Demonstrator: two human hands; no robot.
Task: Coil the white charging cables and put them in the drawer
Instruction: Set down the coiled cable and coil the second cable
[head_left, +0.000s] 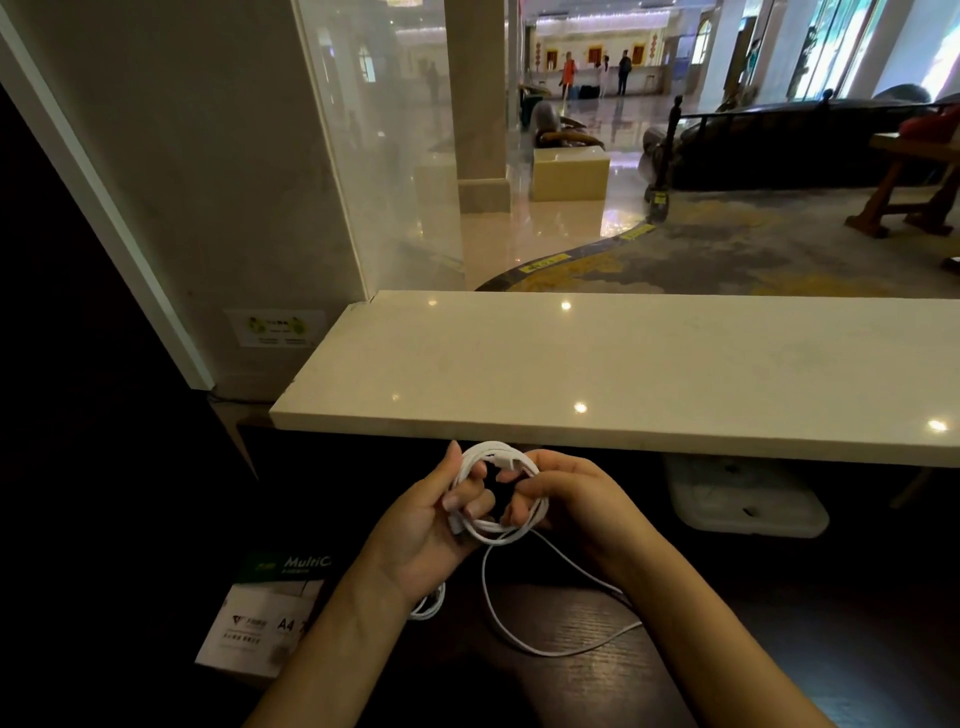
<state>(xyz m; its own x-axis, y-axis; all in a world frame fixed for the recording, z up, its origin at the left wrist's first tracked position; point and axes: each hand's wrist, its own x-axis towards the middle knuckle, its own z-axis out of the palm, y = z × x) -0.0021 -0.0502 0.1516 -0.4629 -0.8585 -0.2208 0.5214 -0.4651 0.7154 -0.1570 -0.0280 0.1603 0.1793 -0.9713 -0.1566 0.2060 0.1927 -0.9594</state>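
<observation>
A white charging cable (498, 535) is wound into a small coil held between both hands, just below the front edge of the stone counter. My left hand (436, 525) grips the coil's left side, fingers through the loop. My right hand (561, 499) pinches its right side. A loose length of the cable (524, 642) hangs from the coil and trails in a loop over the dark wooden desk (571, 675). A second bit of white cable (431, 608) shows under my left wrist. No drawer is visible.
A pale stone counter (623, 374) runs across the middle, with a glass panel (395, 156) at its left end. A pack of A4 paper (265, 618) lies at lower left. A white plastic tray (748, 504) sits under the counter at right. A lobby lies beyond.
</observation>
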